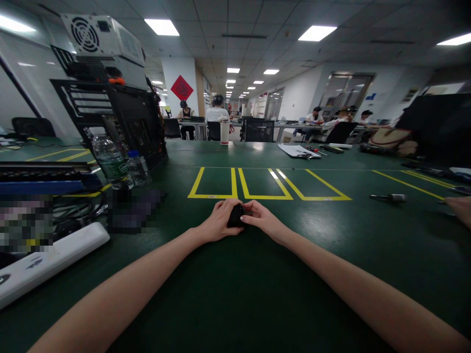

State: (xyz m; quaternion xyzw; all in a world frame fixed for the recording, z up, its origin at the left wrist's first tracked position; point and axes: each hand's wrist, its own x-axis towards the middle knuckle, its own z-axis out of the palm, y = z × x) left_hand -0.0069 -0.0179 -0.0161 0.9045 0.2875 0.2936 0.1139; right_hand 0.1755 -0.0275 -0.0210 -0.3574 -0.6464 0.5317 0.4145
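Observation:
In the head view, a small, dark, rounded black object (235,216) lies between my two hands, low over the green table (235,294). My left hand (222,218) is wrapped around its left side, fingers over the top and thumb along the near edge. From the right, my right hand (259,215) holds the other side with thumb and bent fingertips. The fingers hide much of the object, so its exact kind cannot be made out. Just beyond my hands, yellow tape outlines (265,197) mark the table top.
At left stand an open black computer case (136,117) with a power supply (106,39) on top, two bottles (110,159) and a white power strip (55,260). A screwdriver-like tool (390,197), a clipboard (297,150) and another person's hand (459,208) are to the right. A cup (224,132) stands behind.

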